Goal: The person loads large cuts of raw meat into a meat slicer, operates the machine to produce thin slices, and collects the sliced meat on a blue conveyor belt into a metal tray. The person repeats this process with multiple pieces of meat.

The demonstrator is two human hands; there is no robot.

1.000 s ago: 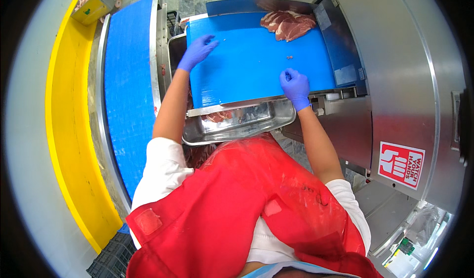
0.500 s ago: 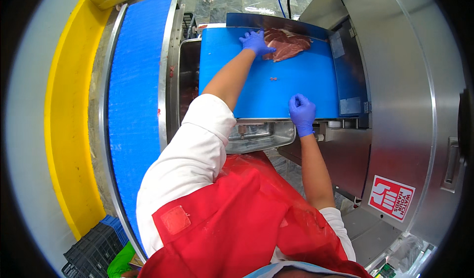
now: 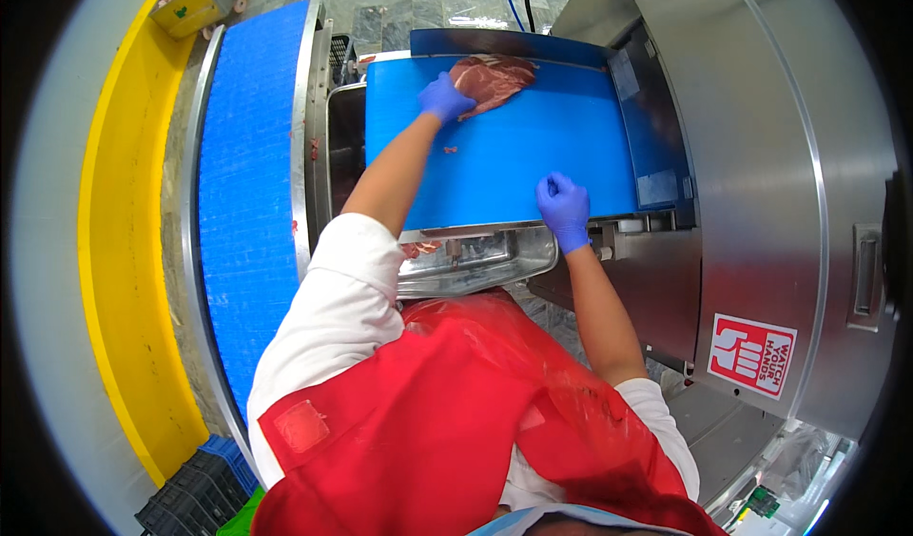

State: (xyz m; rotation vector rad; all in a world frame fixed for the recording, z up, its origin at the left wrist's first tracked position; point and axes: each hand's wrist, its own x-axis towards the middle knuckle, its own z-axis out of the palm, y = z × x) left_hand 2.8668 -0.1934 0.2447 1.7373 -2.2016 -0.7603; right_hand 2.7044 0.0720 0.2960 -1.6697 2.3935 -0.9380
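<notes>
A stack of red raw meat slices [image 3: 497, 81] lies near the back of the blue cutting belt [image 3: 499, 160]. My left hand [image 3: 447, 98], in a purple glove, grips the slices at their left side. My right hand [image 3: 563, 211], also gloved, is closed near the belt's front right edge; whatever its curled fingers hold, if anything, is hidden. A small meat scrap [image 3: 450, 150] rests nearer me. Below the front edge, a steel tray [image 3: 514, 260] has some meat pieces in it, partly covered by the belt.
A second blue conveyor [image 3: 247, 175] runs along my left beside a yellow barrier [image 3: 119, 251]. Another steel tub [image 3: 344, 136] sits between the belts. A steel machine housing [image 3: 761, 203] fills the right side. Plastic crates [image 3: 190, 498] stand at lower left.
My left hand moved across to the meat and then back leftward, and the slices have shifted left with it. My right hand stays closed near the front edge.
</notes>
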